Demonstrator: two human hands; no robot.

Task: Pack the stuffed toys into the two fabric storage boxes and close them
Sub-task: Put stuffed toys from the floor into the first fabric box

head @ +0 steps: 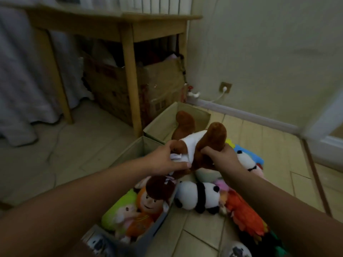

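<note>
- Brown plush teddy bear in a white shirt (196,145) is held over the far beige fabric storage box (193,112); left hand (167,160) pinches its shirt, right hand (222,156) grips a leg
- Near fabric box (137,147) already holds dolls; neither box closed
- Panda plush (198,197) and orange plush (243,212) wait on the floor beside a wooden table leg (130,76)

One view only — a head-worn wide-angle camera, looking forward and down from close above the floor (250,143). It faces a room corner — desk (130,25) ahead, wall (259,52) right.
</note>
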